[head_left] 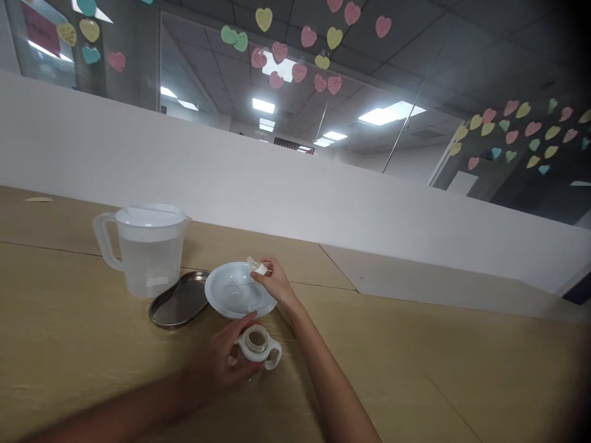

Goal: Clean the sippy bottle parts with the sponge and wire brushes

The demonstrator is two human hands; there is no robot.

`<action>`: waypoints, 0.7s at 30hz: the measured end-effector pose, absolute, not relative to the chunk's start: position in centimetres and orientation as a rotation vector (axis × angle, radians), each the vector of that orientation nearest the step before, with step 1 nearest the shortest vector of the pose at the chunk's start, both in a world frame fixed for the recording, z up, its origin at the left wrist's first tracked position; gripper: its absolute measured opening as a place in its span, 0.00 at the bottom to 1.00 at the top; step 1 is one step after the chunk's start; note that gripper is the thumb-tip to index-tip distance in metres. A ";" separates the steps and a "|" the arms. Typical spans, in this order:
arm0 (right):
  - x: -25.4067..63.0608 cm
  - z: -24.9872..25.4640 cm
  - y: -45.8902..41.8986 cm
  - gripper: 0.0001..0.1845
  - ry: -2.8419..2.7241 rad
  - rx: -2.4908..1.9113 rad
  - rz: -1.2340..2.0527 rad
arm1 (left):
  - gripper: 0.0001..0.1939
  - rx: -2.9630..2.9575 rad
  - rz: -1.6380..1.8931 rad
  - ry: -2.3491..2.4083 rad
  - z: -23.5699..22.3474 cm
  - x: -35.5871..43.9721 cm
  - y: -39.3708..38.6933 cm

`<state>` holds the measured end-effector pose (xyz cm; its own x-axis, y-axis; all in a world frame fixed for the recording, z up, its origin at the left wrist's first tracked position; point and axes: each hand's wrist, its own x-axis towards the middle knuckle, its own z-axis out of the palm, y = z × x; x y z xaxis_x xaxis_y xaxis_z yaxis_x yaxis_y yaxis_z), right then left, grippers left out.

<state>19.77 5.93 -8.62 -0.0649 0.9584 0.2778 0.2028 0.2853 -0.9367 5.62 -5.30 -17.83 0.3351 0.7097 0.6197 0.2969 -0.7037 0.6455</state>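
Note:
My left hand (231, 354) is wrapped round a baby bottle (257, 347) with white side handles. The bottle's round mouth is uncovered and faces up towards me. Over the far right rim of a white bowl (217, 301), my right hand (273, 280) pinches a bottle nipple (253, 264) with a white collar. Inside the bowl lies a clear, cup-like piece (236, 288), along with other small parts too faint to name.
A clear lidded pitcher (152, 261) holding liquid stands at the left. Between it and the bowl rests a metal kidney-shaped tray (180, 301). A white ledge (258, 184) and a glass pane with heart-shaped notes rise behind the wooden table (83, 344).

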 end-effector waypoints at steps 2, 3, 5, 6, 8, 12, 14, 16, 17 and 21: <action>19.8 -9.0 6.0 0.27 -1.507 -1.117 0.927 | 0.36 2.201 1.335 0.885 -17.7 5.6 -5.4; 19.8 -9.1 6.0 0.28 -1.505 -1.111 0.934 | 0.36 2.208 1.329 0.884 -17.6 5.6 -5.4; 19.7 -9.2 6.1 0.26 -1.511 -1.083 0.951 | 0.36 2.209 1.316 0.883 -17.3 5.6 -5.6; 19.7 -9.2 6.0 0.24 -1.519 -1.062 0.959 | 0.36 2.210 1.314 0.876 -17.2 5.6 -5.6; 19.7 -8.9 6.0 0.21 -1.540 -1.016 0.972 | 0.34 2.213 1.309 0.871 -17.0 5.6 -5.6; 19.6 -8.3 5.8 0.20 -1.558 -0.940 0.964 | 0.32 2.221 1.299 0.876 -17.0 5.5 -5.6; 19.6 -8.1 5.8 0.20 -1.548 -0.924 0.944 | 0.31 2.219 1.301 0.864 -17.0 5.5 -5.6; 19.6 -7.9 5.7 0.20 -1.535 -0.923 0.909 | 0.31 2.219 1.297 0.861 -17.0 5.5 -5.6; 19.6 -7.8 5.6 0.20 -1.530 -0.926 0.886 | 0.31 2.221 1.295 0.859 -17.1 5.5 -5.6; 19.5 -7.6 5.5 0.19 -1.520 -0.960 0.751 | 0.32 2.215 1.298 0.871 -17.4 5.5 -5.5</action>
